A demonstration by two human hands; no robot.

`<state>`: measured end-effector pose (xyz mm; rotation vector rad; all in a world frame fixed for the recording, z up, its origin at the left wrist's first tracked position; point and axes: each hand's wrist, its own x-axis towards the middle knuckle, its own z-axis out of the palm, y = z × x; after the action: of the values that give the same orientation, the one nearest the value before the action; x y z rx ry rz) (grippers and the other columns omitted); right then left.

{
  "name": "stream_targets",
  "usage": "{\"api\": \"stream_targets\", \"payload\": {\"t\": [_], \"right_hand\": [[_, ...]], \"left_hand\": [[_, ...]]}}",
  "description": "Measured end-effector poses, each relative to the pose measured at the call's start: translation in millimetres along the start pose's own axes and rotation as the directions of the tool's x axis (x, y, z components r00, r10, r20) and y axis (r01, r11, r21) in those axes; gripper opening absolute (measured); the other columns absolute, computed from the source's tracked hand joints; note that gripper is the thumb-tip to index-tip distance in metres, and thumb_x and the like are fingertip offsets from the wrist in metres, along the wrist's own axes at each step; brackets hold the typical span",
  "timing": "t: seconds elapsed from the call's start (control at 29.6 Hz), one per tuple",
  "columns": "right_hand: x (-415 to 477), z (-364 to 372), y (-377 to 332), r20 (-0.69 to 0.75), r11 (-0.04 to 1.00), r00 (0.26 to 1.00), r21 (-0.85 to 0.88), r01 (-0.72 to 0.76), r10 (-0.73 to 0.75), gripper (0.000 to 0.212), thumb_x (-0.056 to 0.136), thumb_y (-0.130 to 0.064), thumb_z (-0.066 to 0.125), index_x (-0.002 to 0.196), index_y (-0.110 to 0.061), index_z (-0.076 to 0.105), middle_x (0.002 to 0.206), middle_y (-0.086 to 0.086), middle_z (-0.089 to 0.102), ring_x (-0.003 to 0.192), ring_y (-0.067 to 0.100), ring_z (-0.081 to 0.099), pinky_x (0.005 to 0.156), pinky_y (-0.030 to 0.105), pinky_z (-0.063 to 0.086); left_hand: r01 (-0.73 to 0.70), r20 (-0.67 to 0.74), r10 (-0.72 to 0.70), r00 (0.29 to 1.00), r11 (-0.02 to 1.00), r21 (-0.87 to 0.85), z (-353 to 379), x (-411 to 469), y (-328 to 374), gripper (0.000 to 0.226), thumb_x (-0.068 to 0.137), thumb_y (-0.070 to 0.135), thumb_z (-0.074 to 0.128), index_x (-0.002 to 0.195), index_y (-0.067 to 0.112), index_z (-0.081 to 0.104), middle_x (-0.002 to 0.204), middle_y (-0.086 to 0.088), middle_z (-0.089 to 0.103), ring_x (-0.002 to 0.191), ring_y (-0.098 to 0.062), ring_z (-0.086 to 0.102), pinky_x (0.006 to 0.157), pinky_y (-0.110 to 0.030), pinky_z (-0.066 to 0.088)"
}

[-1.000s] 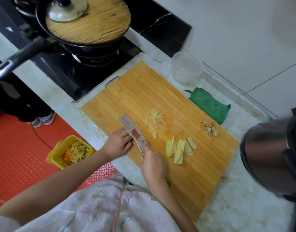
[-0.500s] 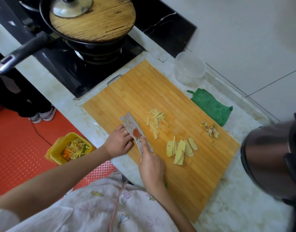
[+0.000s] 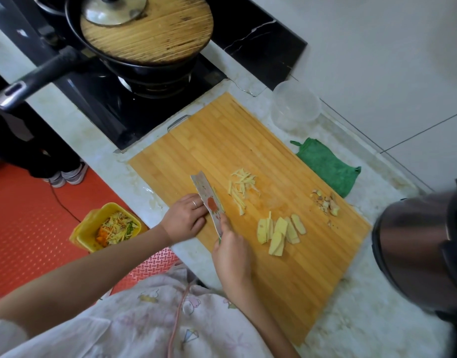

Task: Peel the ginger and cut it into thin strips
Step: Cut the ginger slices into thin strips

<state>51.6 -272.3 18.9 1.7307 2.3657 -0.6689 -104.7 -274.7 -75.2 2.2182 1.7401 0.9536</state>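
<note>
the pale yellow peeled ginger slices point(image 3: 279, 232) lie fanned on the bamboo chopping board point(image 3: 287, 293), with the thin cut strips point(image 3: 239, 188) beyond them. they look light, stiff and damp, likely slippery; best stacked and pinned from above with curled fingertips. the right hand point(image 3: 231, 250) grips the flower-printed knife point(image 3: 210, 201). the left hand point(image 3: 184, 218) rests curled against its blade; whether it holds anything i cannot tell. no writing is readable.

Patterned knife point(image 3: 208, 201) in right hand point(image 3: 231, 250)
</note>
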Motion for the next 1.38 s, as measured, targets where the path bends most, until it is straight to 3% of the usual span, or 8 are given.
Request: {"api": "stream_targets", "payload": {"t": [0.34,0.47,0.68,0.84,1.05,1.15,1.25,1.38], "right_hand": [[11,-3,0,0.082,0.996,0.993,0.023,-0.091,0.088,0.061,0.096,-0.012,0.045,0.149,-0.032,0.022,0.103,0.004,0.068,0.075,0.02,0.058,0.045,0.025,0.028],[6,-6,-3,0.086,0.995,0.991,-0.012,-0.102,0.103,0.065,0.095,-0.009,0.044,0.15,-0.031,0.018,0.102,0.005,0.067,0.066,0.02,0.046,0.04,0.024,0.018],[6,-4,5,0.069,0.995,0.993,0.014,-0.094,0.093,0.06,0.095,-0.01,0.045,0.148,-0.03,0.027,0.109,0.006,0.067,0.096,0.025,0.063,0.059,0.028,0.033],[-11,-4,12,0.058,0.998,0.996,-0.017,-0.067,0.068,0.064,0.095,-0.009,0.045,0.15,-0.03,0.02,0.108,0.005,0.067,0.091,0.023,0.063,0.06,0.029,0.032],[38,-8,-20,0.029,0.999,0.999,-0.029,0.026,-0.025,0.057,0.097,-0.005,0.037,0.149,-0.025,0.025,0.122,0.007,0.061,0.101,0.026,0.062,0.065,0.03,0.035],[36,-18,-8,-0.005,0.999,0.999,0.014,0.032,-0.032,0.057,0.096,-0.012,0.042,0.148,-0.032,0.028,0.111,0.008,0.067,0.101,0.027,0.062,0.068,0.032,0.042],[11,-18,10,-0.015,1.0,1.0,0.01,-0.018,0.018,0.058,0.096,-0.018,0.046,0.148,-0.034,0.026,0.104,0.007,0.068,0.096,0.026,0.063,0.065,0.031,0.039],[-7,2,5,0.015,0.997,0.999,-0.06,0.049,-0.048,0.063,0.097,-0.017,0.043,0.151,-0.031,0.013,0.103,0.001,0.067,0.075,0.02,0.058,0.045,0.025,0.025]], "left_hand": [[-0.015,0.053,0.016,0.998,1.0,-0.024,-1,-2,-4,0.031,0.086,0.01,0.046,0.101,0.0,0.071,0.104,-0.014,0.068,0.097,-0.028,0.056,0.089,-0.036,0.045],[-0.009,0.093,0.01,0.996,1.0,-0.012,-4,-2,-3,0.03,0.085,0.009,0.046,0.099,0.003,0.071,0.104,-0.012,0.068,0.098,-0.028,0.057,0.087,-0.037,0.049],[-0.009,0.116,0.008,0.993,1.0,0.008,-6,-1,1,0.036,0.084,0.012,0.042,0.103,0.001,0.071,0.104,-0.014,0.068,0.093,-0.033,0.062,0.084,-0.037,0.049],[-0.01,0.049,0.01,0.999,1.0,0.007,-10,3,9,0.027,0.083,0.01,0.044,0.086,0.002,0.07,0.088,-0.012,0.067,0.083,-0.027,0.056,0.069,-0.033,0.052],[0.004,0.101,-0.005,0.995,1.0,0.012,-11,0,4,0.031,0.085,0.012,0.043,0.094,0.001,0.07,0.094,-0.014,0.066,0.089,-0.03,0.058,0.077,-0.04,0.052],[0.023,0.088,-0.023,0.996,1.0,0.004,-14,-6,6,0.035,0.085,0.013,0.044,0.107,0.005,0.07,0.102,-0.012,0.067,0.1,-0.024,0.056,0.087,-0.035,0.047],[0.009,0.07,-0.008,0.998,1.0,-0.016,-13,-1,7,0.036,0.085,0.013,0.044,0.109,0.006,0.07,0.109,-0.011,0.068,0.107,-0.022,0.055,0.095,-0.03,0.042],[0.006,0.043,-0.007,0.999,0.999,0.035,-14,-2,12,0.027,0.084,0.013,0.046,0.085,0.007,0.073,0.087,-0.008,0.07,0.082,-0.024,0.059,0.073,-0.031,0.053]]}}
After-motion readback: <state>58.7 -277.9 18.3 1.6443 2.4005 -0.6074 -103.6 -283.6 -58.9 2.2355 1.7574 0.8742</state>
